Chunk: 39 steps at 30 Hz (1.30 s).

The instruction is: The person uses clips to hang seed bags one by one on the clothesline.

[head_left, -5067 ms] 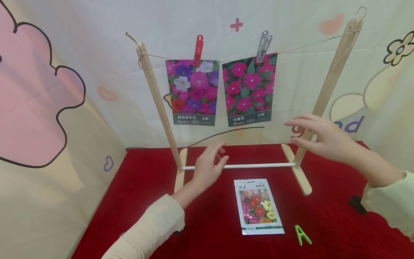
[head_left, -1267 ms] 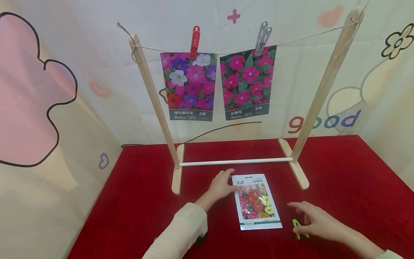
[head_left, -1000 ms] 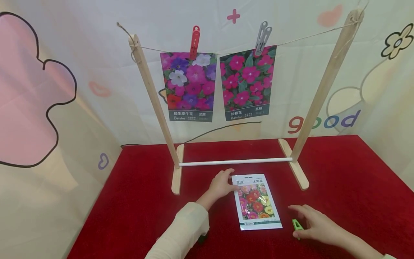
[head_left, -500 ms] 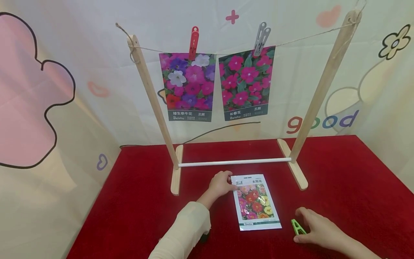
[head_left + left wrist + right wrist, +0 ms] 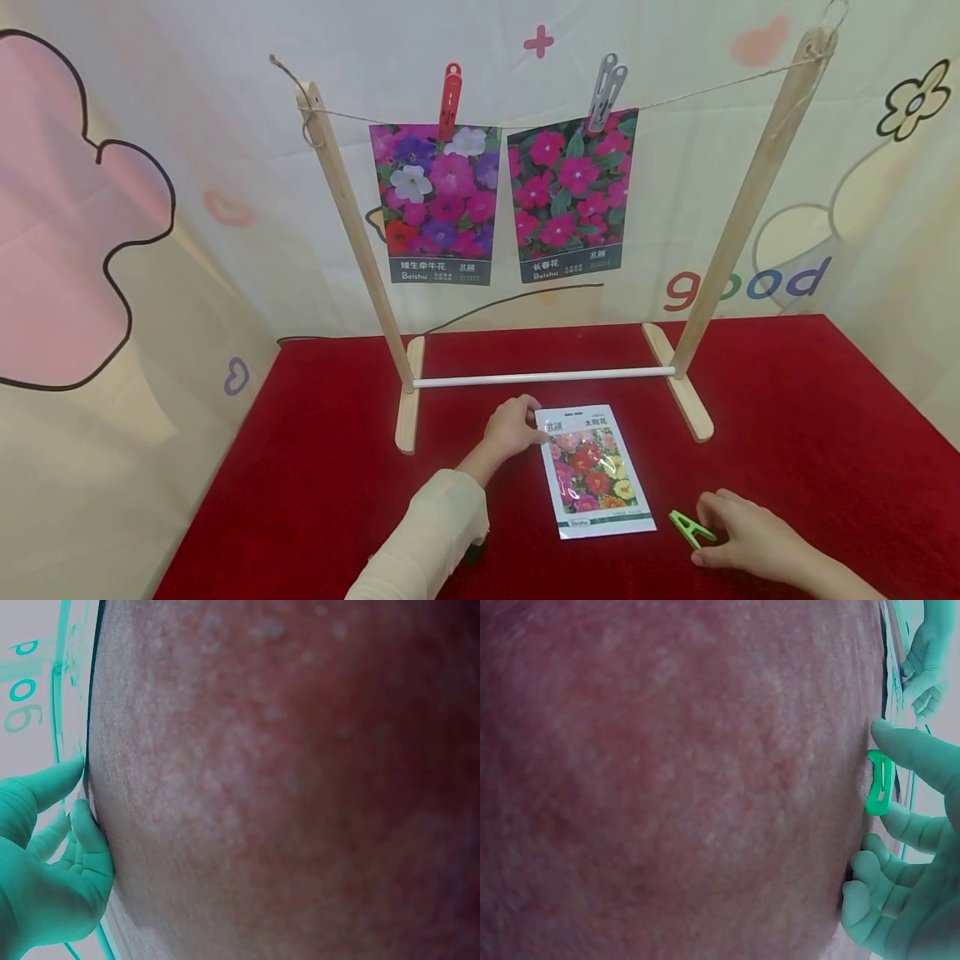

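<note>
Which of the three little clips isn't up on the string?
The green clip, down at the right hand. The red clip and grey clip are both up there.

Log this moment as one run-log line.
left hand: at left edge of packet, grip unclear; right hand: by green clip, grip unclear; packet: on red cloth; left card, right card: pegged to string

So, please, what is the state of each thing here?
White packet: lying face up
Left hand: pinching the packet's left edge
Green clip: legs spread apart
Right hand: thumb and finger around the clip
Left card: hanging
Red clip: shut on it
Right card: hanging, tilted
Grey clip: shut on it
String: tied, sagging slightly
Wooden stand: upright
</note>
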Each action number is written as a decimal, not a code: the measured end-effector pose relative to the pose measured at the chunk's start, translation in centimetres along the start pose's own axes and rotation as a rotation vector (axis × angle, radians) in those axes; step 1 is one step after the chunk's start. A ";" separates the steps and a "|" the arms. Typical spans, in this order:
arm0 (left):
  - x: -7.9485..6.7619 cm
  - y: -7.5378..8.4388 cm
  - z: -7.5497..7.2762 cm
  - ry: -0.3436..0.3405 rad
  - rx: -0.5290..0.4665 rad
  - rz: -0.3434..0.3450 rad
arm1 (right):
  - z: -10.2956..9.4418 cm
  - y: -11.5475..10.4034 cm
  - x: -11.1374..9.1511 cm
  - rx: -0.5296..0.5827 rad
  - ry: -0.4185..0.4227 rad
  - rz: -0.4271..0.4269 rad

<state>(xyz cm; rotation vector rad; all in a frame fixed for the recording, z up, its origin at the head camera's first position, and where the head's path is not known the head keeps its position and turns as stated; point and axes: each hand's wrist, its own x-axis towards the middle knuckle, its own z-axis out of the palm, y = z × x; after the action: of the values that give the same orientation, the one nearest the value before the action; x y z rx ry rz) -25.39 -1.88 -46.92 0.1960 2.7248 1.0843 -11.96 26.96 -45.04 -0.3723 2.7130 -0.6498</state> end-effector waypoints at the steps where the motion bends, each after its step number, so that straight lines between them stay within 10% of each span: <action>1: 0.0 0.0 0.0 -0.002 -0.010 -0.003 | 0.0 0.0 0.0 0.002 0.000 -0.004; 39: -0.6 0.2 -1.2 -0.037 -0.226 0.055 | -2.6 -0.9 1.0 0.007 0.234 -0.152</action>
<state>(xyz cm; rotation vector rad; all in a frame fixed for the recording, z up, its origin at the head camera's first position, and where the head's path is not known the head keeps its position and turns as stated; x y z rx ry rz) -25.04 -2.62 -45.86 0.2533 2.5521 1.3779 -13.69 26.83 -42.69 -0.5357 2.9225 -0.7889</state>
